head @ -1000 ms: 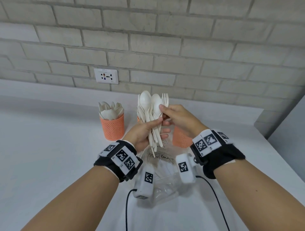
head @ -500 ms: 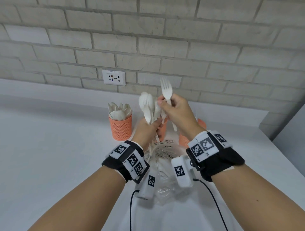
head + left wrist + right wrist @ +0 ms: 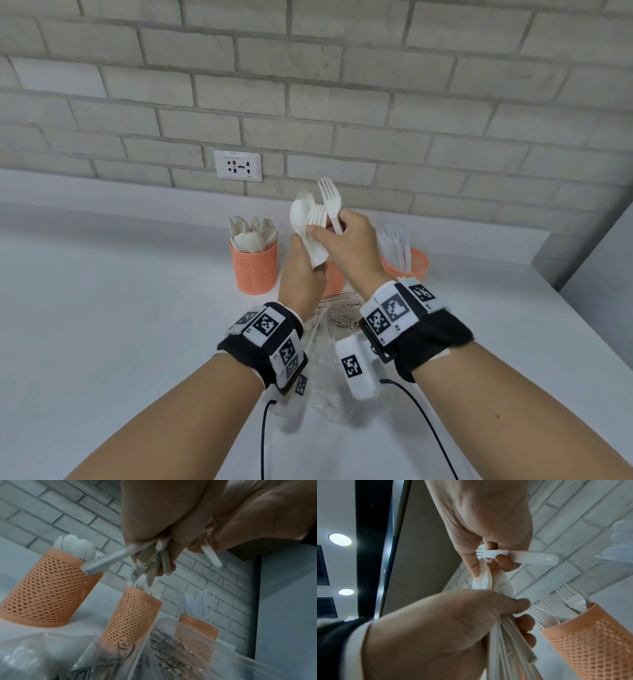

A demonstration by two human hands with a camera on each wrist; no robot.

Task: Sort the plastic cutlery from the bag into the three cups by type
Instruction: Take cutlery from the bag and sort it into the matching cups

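Hands: left hand [image 3: 301,274] gripping mixed cutlery bundle [image 3: 310,228] upright for picking; right hand [image 3: 349,246] pinching one fork [image 3: 330,202], holding it apart for its cup.

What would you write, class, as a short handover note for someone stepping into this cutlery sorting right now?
Left hand: grips a mixed bundle of cutlery upright.
Right hand: holds one fork, thumb on the bundle.
Cups: spoon cup left, fork cup middle, knife cup right, all partly filled.
Bag lies in front of the cups.
Left to do: drop the fork in the middle cup, then sort the bundle; whether the bag holds more cannot be told.
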